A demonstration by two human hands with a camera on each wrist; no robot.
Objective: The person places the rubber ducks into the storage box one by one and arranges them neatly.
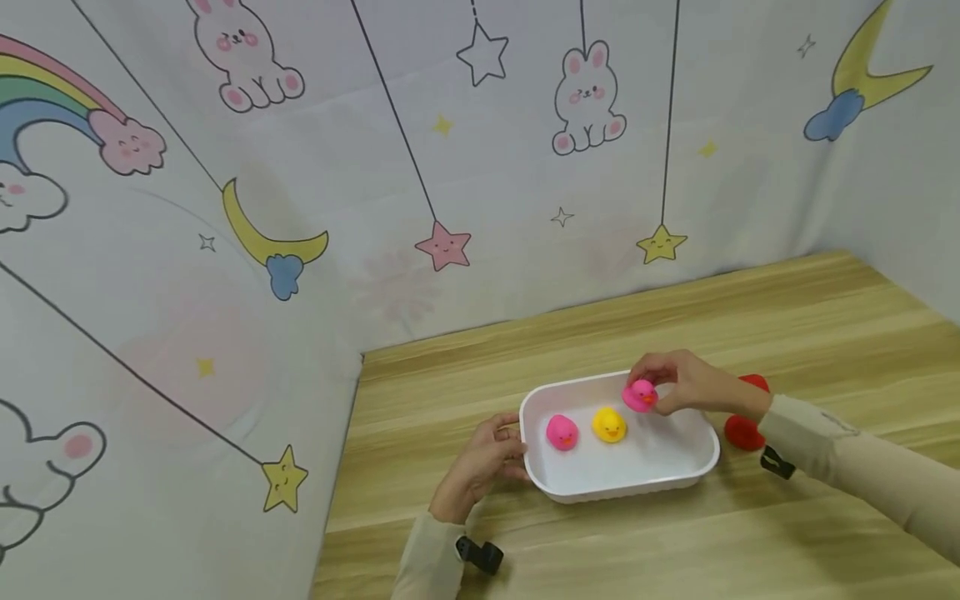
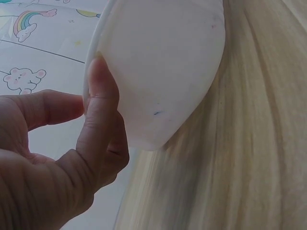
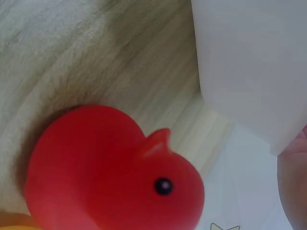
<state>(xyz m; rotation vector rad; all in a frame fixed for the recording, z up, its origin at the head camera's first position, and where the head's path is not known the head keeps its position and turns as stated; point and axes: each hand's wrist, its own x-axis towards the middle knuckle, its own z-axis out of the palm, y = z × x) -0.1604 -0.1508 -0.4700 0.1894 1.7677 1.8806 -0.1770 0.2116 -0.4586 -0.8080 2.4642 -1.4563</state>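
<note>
My right hand (image 1: 688, 381) pinches a pink duck (image 1: 638, 396), likely soft, best held round its body; left hand (image 1: 483, 457) grips the tray (image 1: 637, 469) by its left edge.

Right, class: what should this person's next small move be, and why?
Probably to lower the held pink duck onto the bare floor of the white tray and let go: the right grip has it over the tray's far side, the left grip holds the tray's edge, and another pink duck and a yellow duck already sit inside.
</note>
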